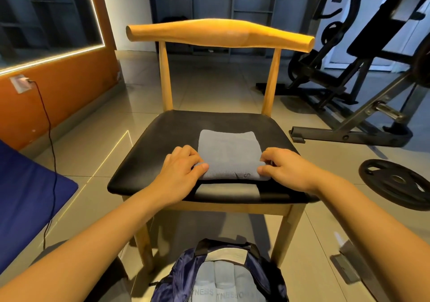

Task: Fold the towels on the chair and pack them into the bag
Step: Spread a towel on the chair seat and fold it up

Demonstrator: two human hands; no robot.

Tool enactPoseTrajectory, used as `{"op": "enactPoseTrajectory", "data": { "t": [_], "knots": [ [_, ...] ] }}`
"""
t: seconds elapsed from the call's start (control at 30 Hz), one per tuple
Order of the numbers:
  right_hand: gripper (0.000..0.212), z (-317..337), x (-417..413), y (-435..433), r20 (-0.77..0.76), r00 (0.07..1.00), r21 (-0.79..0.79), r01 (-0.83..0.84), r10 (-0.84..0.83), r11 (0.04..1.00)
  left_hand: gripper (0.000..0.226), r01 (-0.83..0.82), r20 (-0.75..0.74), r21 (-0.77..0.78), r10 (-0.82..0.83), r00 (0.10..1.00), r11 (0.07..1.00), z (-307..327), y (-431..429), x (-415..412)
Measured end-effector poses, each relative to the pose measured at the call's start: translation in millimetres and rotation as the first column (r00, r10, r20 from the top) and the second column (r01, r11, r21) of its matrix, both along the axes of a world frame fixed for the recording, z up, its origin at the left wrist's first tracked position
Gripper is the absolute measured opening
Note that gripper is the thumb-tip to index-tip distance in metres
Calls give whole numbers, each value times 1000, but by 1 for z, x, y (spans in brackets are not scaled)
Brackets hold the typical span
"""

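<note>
A light blue towel (226, 149), folded into a small rectangle, lies on the black seat of a wooden chair (162, 134). My left hand (180, 169) pinches the towel's near left corner between thumb and curled fingers. My right hand (282, 168) pinches the near right corner the same way. On the floor in front of the chair stands an open dark blue bag (186, 266), and several folded light blue towels (229, 283) with printed lettering show inside it.
A black weight plate (395, 183) lies on the tiled floor to the right. Black gym machine frames (349, 106) stand at the back right. A blue mat (28, 197) and a black cable (51, 139) from a wall socket are on the left.
</note>
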State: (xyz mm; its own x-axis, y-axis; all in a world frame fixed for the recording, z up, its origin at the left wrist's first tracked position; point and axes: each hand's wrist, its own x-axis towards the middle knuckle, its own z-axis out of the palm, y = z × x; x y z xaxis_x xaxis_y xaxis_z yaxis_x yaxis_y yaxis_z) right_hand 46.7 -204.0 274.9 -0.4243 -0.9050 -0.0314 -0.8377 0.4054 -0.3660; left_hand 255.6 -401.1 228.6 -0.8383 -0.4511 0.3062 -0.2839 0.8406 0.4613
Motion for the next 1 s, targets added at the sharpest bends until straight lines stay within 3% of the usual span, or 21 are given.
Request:
{"op": "enactPoseTrajectory", "data": {
  "t": [0.1,0.17,0.3,0.37,0.43,0.6,0.67,0.77,0.9,1.0],
  "knots": [
    [29,-3,0,-1,100,994,18,45,-47,999,42,-44,67,49,40,997,998,0,-6,-4],
    [29,-9,-1,-3,80,993,-9,89,-88,996,51,-92,20,104,90,996,990,-1,-11,-8],
    [15,-12,0,-3,-105,989,-220,78,-103,972,21,-127,-160,150,151,976,981,2,-8,-14],
    [10,-11,3,-1,-219,974,-239,-4,-50,971,14,-73,-267,57,86,960,996,1,-2,-13],
    [21,-12,2,1,-286,958,-211,-69,5,975,16,-15,-311,-96,-16,950,995,-3,0,-9],
    [40,-14,2,6,-301,951,-80,-103,75,991,45,85,-162,-294,-137,977,952,-13,-13,3],
    [34,-10,1,5,-260,963,-81,-102,77,992,39,88,-156,-229,-126,980,969,-9,-17,2],
    [32,0,-1,4,-177,981,-2,-83,81,997,26,116,-135,-2,-115,984,993,4,-19,-5],
    [45,2,-6,2,11,1000,35,-1,1,999,13,130,32,292,-145,989,948,17,-23,-14],
    [44,-2,-6,-4,4,997,0,80,-80,997,17,81,-3,431,-89,996,899,20,-25,-26]
  ]
}}
